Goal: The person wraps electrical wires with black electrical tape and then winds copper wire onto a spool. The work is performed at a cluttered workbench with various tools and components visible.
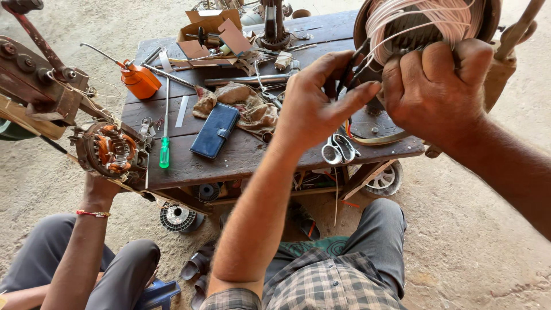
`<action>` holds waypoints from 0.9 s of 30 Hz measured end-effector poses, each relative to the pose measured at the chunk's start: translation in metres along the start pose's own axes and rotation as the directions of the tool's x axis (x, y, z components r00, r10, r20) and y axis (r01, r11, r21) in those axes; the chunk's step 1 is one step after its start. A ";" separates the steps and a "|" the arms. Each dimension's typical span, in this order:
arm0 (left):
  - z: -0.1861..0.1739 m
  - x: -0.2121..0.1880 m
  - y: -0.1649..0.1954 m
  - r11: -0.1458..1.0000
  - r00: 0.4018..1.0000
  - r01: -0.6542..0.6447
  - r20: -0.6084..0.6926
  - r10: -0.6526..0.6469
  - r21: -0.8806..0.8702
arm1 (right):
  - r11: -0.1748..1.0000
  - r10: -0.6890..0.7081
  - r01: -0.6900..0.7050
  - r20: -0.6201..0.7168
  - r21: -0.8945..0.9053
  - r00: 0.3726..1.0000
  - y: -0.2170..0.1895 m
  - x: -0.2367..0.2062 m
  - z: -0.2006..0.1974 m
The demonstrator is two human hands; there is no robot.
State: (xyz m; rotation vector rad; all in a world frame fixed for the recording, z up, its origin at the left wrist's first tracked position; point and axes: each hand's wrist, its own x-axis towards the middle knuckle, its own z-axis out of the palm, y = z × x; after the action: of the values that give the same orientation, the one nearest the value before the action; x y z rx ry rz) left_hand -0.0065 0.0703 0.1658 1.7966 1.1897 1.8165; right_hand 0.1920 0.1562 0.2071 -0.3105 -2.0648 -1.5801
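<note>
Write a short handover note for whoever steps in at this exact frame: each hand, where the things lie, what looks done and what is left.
Left hand: open-fingered, fingertips pinching the dark lead wires at the motor stator.
Right hand: gripping the stator's lower edge below its pale winding coil.
On the wooden table: scissors just under the hands, blue wallet case, green-handled screwdriver, orange oil can, rags.
A co-worker's hand at left holds a copper-wound stator.
Done: coil sits wound in the stator.
Left: leads are loose, apparently not yet tied or trimmed.
</note>
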 end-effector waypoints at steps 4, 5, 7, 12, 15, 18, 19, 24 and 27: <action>-0.010 0.016 -0.011 0.968 0.991 0.120 0.085 -0.103 -0.220 | 0.995 0.045 -0.043 -0.016 0.090 0.999 -0.003 -0.009 0.006; -0.008 0.018 -0.012 0.977 0.994 0.113 0.020 -0.111 -0.179 | 0.994 0.052 -0.050 -0.019 0.100 0.998 -0.003 -0.010 0.007; 0.001 0.021 -0.013 0.988 0.986 0.118 -0.105 -0.128 -0.097 | 0.993 0.061 -0.059 -0.009 0.105 0.998 -0.003 -0.012 0.009; 0.019 0.024 -0.009 0.955 0.952 -0.017 -0.286 0.106 0.297 | 0.993 0.090 -0.089 -0.013 0.080 0.996 -0.004 -0.013 0.011; 0.025 0.028 -0.009 0.918 0.918 -0.088 -0.327 0.226 0.387 | 0.993 0.105 -0.103 -0.025 0.062 0.994 -0.004 -0.014 0.013; 0.031 0.031 -0.012 0.943 0.917 -0.080 -0.348 0.197 0.322 | 0.990 0.118 -0.115 -0.027 0.076 0.993 -0.003 -0.016 0.017; 0.033 0.031 -0.014 0.956 0.921 -0.061 -0.354 0.166 0.288 | 0.989 0.123 -0.120 -0.030 0.081 0.992 -0.003 -0.017 0.018; 0.045 0.031 -0.023 0.955 0.895 -0.049 -0.412 0.172 0.292 | 0.987 0.145 -0.140 -0.055 0.086 0.988 -0.003 -0.017 0.024; 0.052 0.031 -0.025 0.976 0.894 -0.072 -0.421 0.155 0.207 | 0.986 0.153 -0.149 -0.041 0.077 0.987 -0.004 -0.017 0.029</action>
State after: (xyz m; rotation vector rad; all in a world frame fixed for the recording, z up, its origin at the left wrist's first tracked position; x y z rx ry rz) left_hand 0.0294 0.1251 0.1612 1.6277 1.4829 2.3330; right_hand 0.1971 0.1844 0.1895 -0.3899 -2.0081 -1.4053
